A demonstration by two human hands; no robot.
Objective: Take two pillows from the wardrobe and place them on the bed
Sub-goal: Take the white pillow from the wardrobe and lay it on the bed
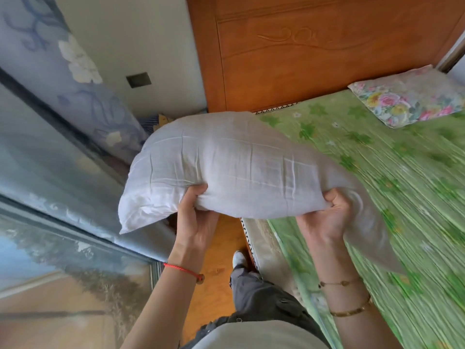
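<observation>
I grip the white pillow (pixel 226 170) with both hands, left hand (pixel 196 217) and right hand (pixel 327 217), long axis crosswise; bed (pixel 402 197) lies rightward, nearer my right.

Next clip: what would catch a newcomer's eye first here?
A big white pillow fills the centre, held up by its lower edge in the left hand and right hand, partly over the bed's near edge. Right of it spreads the green floral bedsheet, with a flowered pillow lying by the wooden headboard.
</observation>
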